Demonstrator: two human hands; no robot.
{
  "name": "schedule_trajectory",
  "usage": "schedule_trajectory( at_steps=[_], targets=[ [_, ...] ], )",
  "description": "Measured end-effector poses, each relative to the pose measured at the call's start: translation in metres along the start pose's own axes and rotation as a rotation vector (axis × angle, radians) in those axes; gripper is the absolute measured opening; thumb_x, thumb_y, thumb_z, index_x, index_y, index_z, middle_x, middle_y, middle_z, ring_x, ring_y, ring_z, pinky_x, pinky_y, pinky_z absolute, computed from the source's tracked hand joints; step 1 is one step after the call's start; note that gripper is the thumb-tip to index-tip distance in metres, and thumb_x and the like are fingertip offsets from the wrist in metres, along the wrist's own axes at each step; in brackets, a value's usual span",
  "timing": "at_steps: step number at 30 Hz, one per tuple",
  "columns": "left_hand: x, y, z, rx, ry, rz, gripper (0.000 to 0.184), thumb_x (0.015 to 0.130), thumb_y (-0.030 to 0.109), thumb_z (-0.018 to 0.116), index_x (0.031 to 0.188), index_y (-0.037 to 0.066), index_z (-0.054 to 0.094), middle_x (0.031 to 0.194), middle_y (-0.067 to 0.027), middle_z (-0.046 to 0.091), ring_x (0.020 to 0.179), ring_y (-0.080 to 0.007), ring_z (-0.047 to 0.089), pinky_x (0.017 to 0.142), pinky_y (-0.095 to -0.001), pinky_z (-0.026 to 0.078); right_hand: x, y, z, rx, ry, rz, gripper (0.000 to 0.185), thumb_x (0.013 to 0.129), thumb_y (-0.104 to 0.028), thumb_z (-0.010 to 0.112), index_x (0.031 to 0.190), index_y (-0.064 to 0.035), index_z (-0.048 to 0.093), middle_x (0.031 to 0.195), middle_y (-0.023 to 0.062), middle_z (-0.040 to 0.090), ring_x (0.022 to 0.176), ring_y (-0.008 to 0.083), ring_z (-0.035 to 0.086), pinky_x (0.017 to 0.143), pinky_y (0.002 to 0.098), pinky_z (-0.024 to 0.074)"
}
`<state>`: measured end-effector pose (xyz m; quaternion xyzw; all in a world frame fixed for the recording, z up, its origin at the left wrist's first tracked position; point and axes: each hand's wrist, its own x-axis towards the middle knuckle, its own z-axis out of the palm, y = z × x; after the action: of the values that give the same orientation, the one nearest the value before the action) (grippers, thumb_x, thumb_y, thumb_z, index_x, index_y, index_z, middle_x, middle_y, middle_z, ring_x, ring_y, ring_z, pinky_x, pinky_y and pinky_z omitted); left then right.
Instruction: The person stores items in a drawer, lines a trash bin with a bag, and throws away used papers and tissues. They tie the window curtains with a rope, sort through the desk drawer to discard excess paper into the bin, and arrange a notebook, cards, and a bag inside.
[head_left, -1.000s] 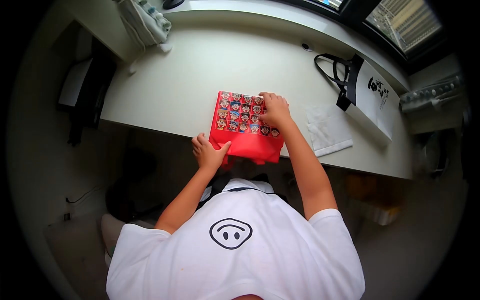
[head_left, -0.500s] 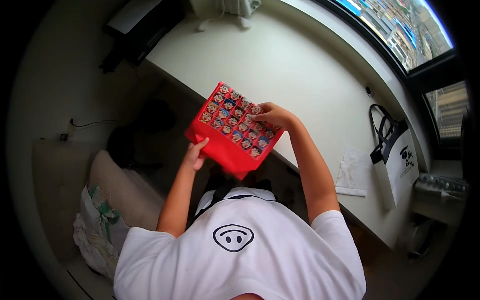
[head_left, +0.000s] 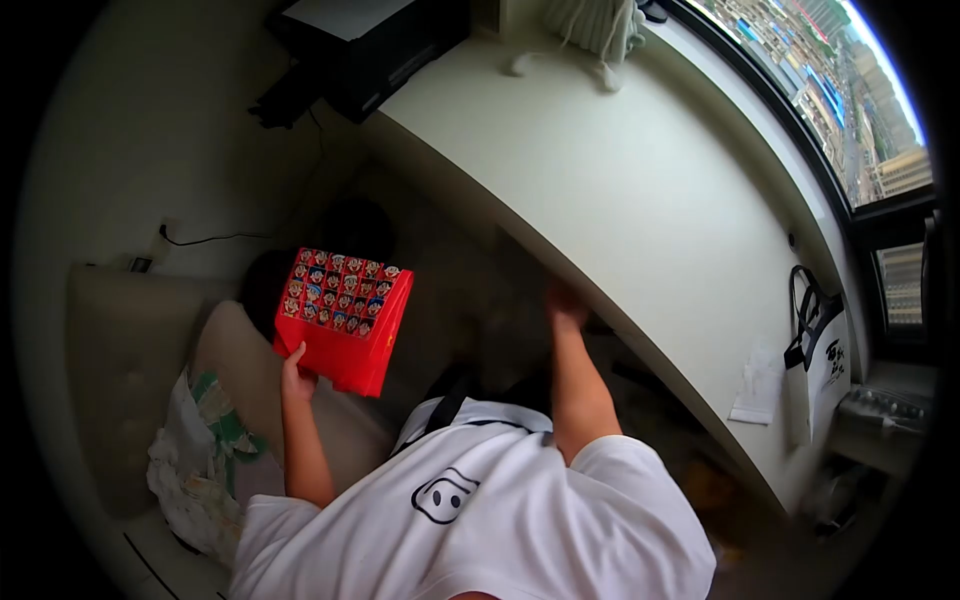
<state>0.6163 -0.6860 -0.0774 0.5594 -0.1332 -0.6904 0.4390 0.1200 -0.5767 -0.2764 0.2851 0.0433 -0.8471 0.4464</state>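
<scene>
My left hand (head_left: 299,378) is closed on the lower left edge of a red package (head_left: 340,345) printed with rows of small cartoon faces. Whether it is a box or a stiff bag I cannot tell. The package is held up left of my body, its printed side facing me and a narrow side panel showing on the right. My right hand (head_left: 567,303) is low at the front edge of the white desk (head_left: 610,200), in shadow. Its fingers are dark and blurred, so their pose is unclear.
A black printer (head_left: 375,55) stands at the desk's far left end, near a white coiled bundle (head_left: 600,30). On the right are a white-and-black tote bag (head_left: 815,375) and a flat white packet (head_left: 757,390). A padded chair (head_left: 240,350) and crumpled plastic bag (head_left: 195,470) are at left.
My left hand has carried the red package left, away from the desk. My right hand has let go of it and dropped to the desk's front edge. The view has shifted.
</scene>
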Motion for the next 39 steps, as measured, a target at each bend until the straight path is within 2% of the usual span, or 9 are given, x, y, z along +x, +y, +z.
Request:
schedule_trajectory(
  at_steps=[3, 7, 8, 15, 19, 21, 23, 25, 39],
  targets=[
    [0.016, -0.022, 0.004, -0.037, -0.023, -0.113, 0.051, 0.08, 0.015, 0.06, 0.126, 0.006, 0.041, 0.123, -0.0083, 0.049, 0.112, -0.0251, 0.046, 0.095, -0.041, 0.036, 0.029, -0.019, -0.015, 0.395, 0.044, -0.262, 0.036, 0.087, -0.023, 0.038, 0.112, -0.0045, 0.055, 0.116, 0.014, 0.054, 0.108, 0.0286, 0.05, 0.094, 0.0459, 0.0376],
    [-0.002, 0.012, 0.002, -0.029, -0.149, -0.081, 0.051, 0.08, 0.018, 0.06, 0.125, 0.006, 0.041, 0.123, -0.0086, 0.049, 0.113, -0.0255, 0.046, 0.095, -0.0409, 0.036, 0.026, -0.026, -0.019, 0.606, -0.187, 0.267, 0.04, 0.088, -0.026, 0.032, 0.114, -0.0051, 0.054, 0.115, 0.0141, 0.055, 0.107, 0.0289, 0.051, 0.093, 0.0444, 0.0389],
    [-0.013, 0.014, 0.013, -0.006, -0.197, -0.017, 0.05, 0.08, 0.019, 0.06, 0.124, 0.006, 0.042, 0.122, -0.0089, 0.05, 0.112, -0.0254, 0.046, 0.096, -0.0402, 0.036, 0.009, -0.018, 0.002, 0.27, 0.036, -0.119, 0.041, 0.089, -0.027, 0.03, 0.114, -0.0052, 0.054, 0.114, 0.0139, 0.056, 0.105, 0.0292, 0.052, 0.091, 0.0442, 0.0405],
    [-0.01, 0.021, 0.006, 0.003, -0.214, -0.056, 0.05, 0.08, 0.019, 0.06, 0.124, 0.005, 0.042, 0.12, -0.0094, 0.051, 0.112, -0.0249, 0.047, 0.096, -0.0389, 0.036, -0.032, -0.015, -0.058, 0.173, -0.152, 0.056, 0.037, 0.091, -0.029, 0.033, 0.115, -0.0072, 0.051, 0.116, 0.0085, 0.053, 0.107, 0.0247, 0.05, 0.095, 0.0425, 0.0363],
    [-0.003, 0.021, 0.015, 0.035, -0.21, 0.026, 0.051, 0.08, 0.022, 0.06, 0.124, 0.003, 0.041, 0.122, -0.0105, 0.05, 0.112, -0.0251, 0.047, 0.096, -0.0388, 0.035, -0.136, 0.063, 0.024, -0.841, 0.304, 0.494, 0.032, 0.089, -0.026, 0.045, 0.113, -0.007, 0.052, 0.113, 0.0056, 0.055, 0.106, 0.0217, 0.051, 0.094, 0.0363, 0.0381],
    [-0.003, 0.032, 0.013, 0.058, -0.228, 0.054, 0.054, 0.081, 0.025, 0.059, 0.126, 0.002, 0.039, 0.123, -0.0114, 0.048, 0.114, -0.0255, 0.045, 0.097, -0.0386, 0.034, -0.2, 0.117, 0.11, -1.49, -0.221, 0.501, 0.028, 0.085, -0.017, 0.052, 0.112, -0.0063, 0.052, 0.109, 0.0074, 0.057, 0.102, 0.0219, 0.053, 0.091, 0.0347, 0.0393],
    [0.002, 0.042, 0.025, 0.082, -0.223, 0.051, 0.048, 0.079, 0.02, 0.061, 0.122, 0.003, 0.044, 0.117, -0.0094, 0.053, 0.108, -0.0247, 0.05, 0.095, -0.0386, 0.037, -0.227, 0.124, 0.144, -2.105, -0.841, -0.05, 0.03, 0.081, -0.008, 0.056, 0.111, -0.0053, 0.052, 0.109, 0.0096, 0.056, 0.102, 0.0251, 0.052, 0.09, 0.0351, 0.0386],
    [0.016, 0.056, 0.05, 0.123, -0.26, -0.032, 0.048, 0.079, 0.019, 0.062, 0.121, 0.004, 0.045, 0.116, -0.0092, 0.053, 0.108, -0.0238, 0.05, 0.092, -0.0389, 0.039, -0.237, 0.127, 0.154, -2.485, -0.612, -0.507, 0.028, 0.075, -0.006, 0.059, 0.103, -0.0042, 0.056, 0.109, 0.011, 0.055, 0.103, 0.0318, 0.048, 0.087, 0.0357, 0.0409],
    [0.073, 0.045, 0.178, 0.418, -0.314, -0.053, 0.039, 0.078, 0.003, 0.06, 0.115, 0.008, 0.047, 0.107, -0.0077, 0.056, 0.097, -0.0199, 0.056, 0.08, -0.0345, 0.049, -0.256, 0.117, 0.089, -2.409, -0.548, -0.33, 0.034, 0.076, -0.008, 0.062, 0.109, -0.0062, 0.058, 0.108, 0.0102, 0.056, 0.099, 0.0288, 0.049, 0.086, 0.0345, 0.0412]
  ],
)
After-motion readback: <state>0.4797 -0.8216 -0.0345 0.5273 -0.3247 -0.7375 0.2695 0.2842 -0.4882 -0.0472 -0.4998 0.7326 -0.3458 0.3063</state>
